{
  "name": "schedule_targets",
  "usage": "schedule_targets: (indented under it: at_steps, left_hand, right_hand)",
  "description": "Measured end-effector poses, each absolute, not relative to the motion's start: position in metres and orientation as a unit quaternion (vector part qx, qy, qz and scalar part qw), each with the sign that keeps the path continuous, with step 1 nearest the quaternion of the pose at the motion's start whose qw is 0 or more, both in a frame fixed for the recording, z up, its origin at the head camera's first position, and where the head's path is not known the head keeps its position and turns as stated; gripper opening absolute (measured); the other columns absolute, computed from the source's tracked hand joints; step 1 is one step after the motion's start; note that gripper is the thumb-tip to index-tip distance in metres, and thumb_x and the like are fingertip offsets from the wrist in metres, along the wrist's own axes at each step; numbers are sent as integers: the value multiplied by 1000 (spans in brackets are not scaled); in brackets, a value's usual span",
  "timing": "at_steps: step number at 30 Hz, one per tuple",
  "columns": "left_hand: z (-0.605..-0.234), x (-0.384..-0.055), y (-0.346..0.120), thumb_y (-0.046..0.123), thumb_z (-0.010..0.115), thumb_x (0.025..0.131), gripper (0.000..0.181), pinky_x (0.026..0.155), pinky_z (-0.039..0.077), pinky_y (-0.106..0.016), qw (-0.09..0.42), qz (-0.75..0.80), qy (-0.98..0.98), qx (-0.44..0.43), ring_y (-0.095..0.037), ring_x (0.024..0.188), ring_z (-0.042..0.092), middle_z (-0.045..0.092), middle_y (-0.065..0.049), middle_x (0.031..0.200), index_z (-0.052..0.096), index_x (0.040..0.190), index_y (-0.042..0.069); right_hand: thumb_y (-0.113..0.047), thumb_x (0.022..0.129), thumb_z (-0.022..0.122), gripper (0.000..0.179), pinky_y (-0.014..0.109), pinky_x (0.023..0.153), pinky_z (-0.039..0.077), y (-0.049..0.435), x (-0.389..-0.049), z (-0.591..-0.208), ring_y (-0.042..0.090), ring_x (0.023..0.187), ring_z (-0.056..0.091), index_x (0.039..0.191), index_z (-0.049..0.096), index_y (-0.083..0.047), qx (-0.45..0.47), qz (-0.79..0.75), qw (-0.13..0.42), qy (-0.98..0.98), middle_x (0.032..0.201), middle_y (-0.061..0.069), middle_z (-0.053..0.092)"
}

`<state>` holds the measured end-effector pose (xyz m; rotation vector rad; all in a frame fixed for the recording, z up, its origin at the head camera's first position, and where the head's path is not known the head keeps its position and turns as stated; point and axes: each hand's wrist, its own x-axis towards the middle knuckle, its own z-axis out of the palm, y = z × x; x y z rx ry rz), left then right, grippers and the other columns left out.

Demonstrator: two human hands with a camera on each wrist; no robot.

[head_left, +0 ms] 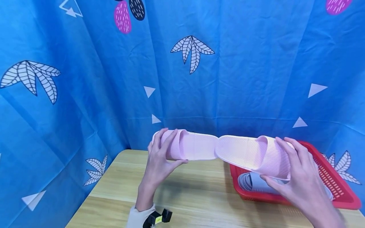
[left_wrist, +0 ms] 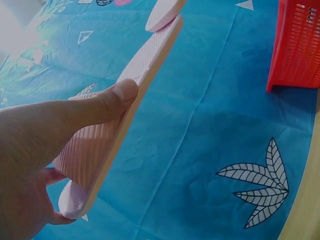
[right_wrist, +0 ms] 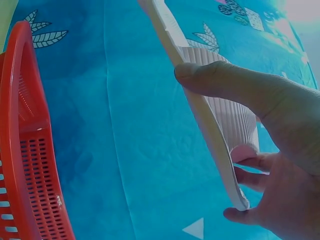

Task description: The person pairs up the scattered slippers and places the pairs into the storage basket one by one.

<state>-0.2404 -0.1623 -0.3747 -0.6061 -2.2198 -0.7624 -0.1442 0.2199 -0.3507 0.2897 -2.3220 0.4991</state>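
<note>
Two pink slide slippers with ribbed straps are held up above the table, heel ends meeting in the middle of the head view. My left hand [head_left: 159,161] grips the left slipper [head_left: 199,145] by its strap end, thumb along the near edge. The right slipper [head_left: 233,150] is gripped the same way by my right hand [head_left: 302,177], at its toe end. In the left wrist view the thumb [left_wrist: 110,102] presses on the sole's edge beside the strap. The right wrist view shows the thumb on the sole edge and fingers around the toe of the slipper [right_wrist: 212,132].
A red perforated basket [head_left: 352,201] stands on the right of the wooden table [head_left: 194,193], behind and below the right hand. Grey-blue slippers [head_left: 259,183] lie in it, partly hidden. A blue patterned curtain [head_left: 242,79] hangs behind the table and along its left side.
</note>
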Motion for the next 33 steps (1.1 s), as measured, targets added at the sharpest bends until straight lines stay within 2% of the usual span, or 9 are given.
schedule_targets:
  at_steps: [4, 11, 21, 27, 33]
  left_hand:
    - [-375, -240, -160, 36, 99, 64, 106, 104, 35, -68, 347, -290, -861, -235, -31, 141, 37, 41, -11, 154, 45, 154, 32]
    - [-376, -240, -156, 39, 100, 62, 107, 103, 37, -67, 348, -284, -860, -242, -31, 140, 38, 43, -12, 152, 46, 154, 31]
    - [-378, -239, -151, 43, 100, 60, 107, 102, 37, -65, 345, -305, -847, -266, -29, 139, 38, 45, -10, 150, 49, 153, 32]
    - [-378, -238, -147, 43, 100, 61, 104, 101, 39, -59, 336, -318, -841, -280, -27, 140, 36, 44, -6, 151, 50, 152, 33]
    - [-379, -238, -146, 41, 100, 61, 103, 101, 39, -58, 335, -324, -836, -291, -28, 139, 37, 45, -9, 150, 51, 151, 31]
  right_hand:
    - [-17, 41, 105, 130, 74, 74, 50, 217, -144, -351, 42, 123, 42, 155, 42, -17, 125, 194, 366, -902, 148, 23, 42]
    - [-20, 41, 105, 133, 71, 72, 53, 213, -144, -351, 40, 122, 43, 158, 41, -22, 132, 190, 359, -904, 147, 21, 43]
    - [-23, 40, 105, 132, 61, 67, 58, 209, -144, -351, 34, 123, 42, 157, 43, -21, 165, 192, 359, -898, 144, 19, 45]
    - [-22, 39, 104, 132, 63, 69, 57, 206, -144, -353, 35, 122, 43, 156, 44, -17, 180, 187, 352, -899, 143, 21, 44]
    - [-21, 41, 103, 133, 63, 69, 57, 203, -144, -354, 35, 122, 42, 158, 41, -18, 181, 191, 337, -904, 145, 20, 41]
